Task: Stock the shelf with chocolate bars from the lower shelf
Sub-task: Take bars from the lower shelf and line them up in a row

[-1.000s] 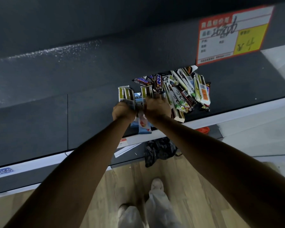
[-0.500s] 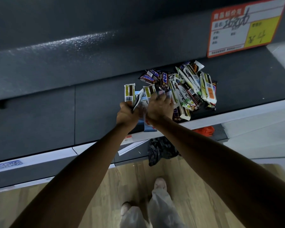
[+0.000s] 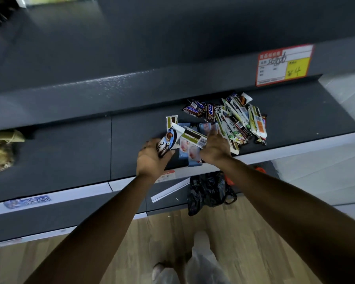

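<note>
Dark grey shelf (image 3: 70,144), frame centre, carries the chocolate bars (image 3: 234,121) heaped right of centre. The left hand (image 3: 152,160) has fingers clamped on one white-blue bar (image 3: 167,141), apparently for sorting. The right hand (image 3: 213,149) rests on them, fingers' state indeterminate.

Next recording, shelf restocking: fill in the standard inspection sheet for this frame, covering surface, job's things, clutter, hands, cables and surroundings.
Surface: dark shelf with a white front strip.
Job's things: heap of chocolate bars lying loose at the right of the shelf; light-blue packs at the front edge, between the hands.
Clutter: black plastic bag on the level below; yellowish packet at the far left.
Hands: left hand grips a white-and-blue bar; right hand rests straight fingers on the heap.
Cables: nothing seen.
Surroundings: price tag on the shelf edge above; wooden floor.
</note>
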{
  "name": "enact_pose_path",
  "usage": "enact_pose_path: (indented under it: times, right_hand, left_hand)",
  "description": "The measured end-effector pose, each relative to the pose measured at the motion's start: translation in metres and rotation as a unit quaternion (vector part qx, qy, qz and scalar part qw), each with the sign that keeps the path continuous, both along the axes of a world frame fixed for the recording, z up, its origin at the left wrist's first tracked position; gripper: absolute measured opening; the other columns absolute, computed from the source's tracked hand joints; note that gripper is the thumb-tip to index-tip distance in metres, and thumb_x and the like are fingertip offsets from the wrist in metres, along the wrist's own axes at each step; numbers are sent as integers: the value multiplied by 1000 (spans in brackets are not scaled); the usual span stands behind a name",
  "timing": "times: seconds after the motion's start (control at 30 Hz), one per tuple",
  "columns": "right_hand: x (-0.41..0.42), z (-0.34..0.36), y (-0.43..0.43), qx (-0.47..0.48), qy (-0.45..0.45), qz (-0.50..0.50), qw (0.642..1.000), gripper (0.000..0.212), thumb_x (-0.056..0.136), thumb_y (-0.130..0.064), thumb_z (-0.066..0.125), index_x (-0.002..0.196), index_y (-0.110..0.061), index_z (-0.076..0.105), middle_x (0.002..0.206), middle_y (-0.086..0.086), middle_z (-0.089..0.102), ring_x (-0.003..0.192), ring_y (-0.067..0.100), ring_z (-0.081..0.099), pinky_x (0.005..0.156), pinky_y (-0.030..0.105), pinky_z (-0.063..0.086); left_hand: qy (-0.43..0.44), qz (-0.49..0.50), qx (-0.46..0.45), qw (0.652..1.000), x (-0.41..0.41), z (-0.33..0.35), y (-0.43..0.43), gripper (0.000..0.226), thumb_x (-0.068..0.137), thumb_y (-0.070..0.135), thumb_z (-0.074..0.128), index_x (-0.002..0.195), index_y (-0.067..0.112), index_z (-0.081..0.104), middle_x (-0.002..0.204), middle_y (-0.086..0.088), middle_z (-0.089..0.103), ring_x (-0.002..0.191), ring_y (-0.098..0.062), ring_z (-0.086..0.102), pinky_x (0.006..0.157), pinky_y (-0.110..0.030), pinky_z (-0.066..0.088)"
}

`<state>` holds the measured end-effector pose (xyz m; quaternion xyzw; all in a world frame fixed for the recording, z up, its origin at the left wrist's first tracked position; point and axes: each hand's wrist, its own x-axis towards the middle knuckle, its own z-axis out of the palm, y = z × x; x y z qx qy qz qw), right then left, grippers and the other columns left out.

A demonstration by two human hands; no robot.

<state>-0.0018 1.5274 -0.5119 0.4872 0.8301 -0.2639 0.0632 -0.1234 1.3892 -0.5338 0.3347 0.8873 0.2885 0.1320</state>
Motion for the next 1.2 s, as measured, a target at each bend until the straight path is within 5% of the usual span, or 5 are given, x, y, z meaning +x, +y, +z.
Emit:
enact_pose_path:
  times: [0.23,0.6,0.77,0.97,1.2]
  right_hand:
    - [24,36,-22,49,68,18,996,60,75,-10,67,126,-3,37,122,17,51,111,34,50,85,35,45]
    - [41,112,-74,182,174,143,957,51,66,-4,65,113,-6,45,111,11,50,106,26,46,81,25,37]
    - [41,150,-99,271,202,191,922,41,72,-13,65,109,-8,47,103,6,47,95,18,43,87,27,39]
    - [37,185,-112,409,250,204,854,34,59,-9,76,78,-13,49,75,4,52,68,15,46,60,31,48]
    - [29,224,-92,458,281,191,821,35,65,-8,65,99,-10,54,86,4,54,79,19,49,71,33,44]
  left_hand:
    - [88,-89,80,989,2,40,-41,43,72,29,76,111,16,62,102,-3,63,98,-22,56,84,-27,45]
    - [314,-195,196,908,2,118,-84,42,77,36,61,111,13,59,97,-4,62,90,-18,51,79,-30,47]
    - [336,-221,221,888,1,160,-102,43,79,37,60,114,12,61,104,-2,63,93,-18,53,80,-31,49]
    - [337,-190,260,885,-4,217,-112,46,77,35,73,116,15,59,104,1,62,95,-15,53,83,-20,40]
    - [350,-156,320,866,-24,259,-99,55,78,45,65,117,8,60,102,-5,62,94,-16,52,85,-22,40]
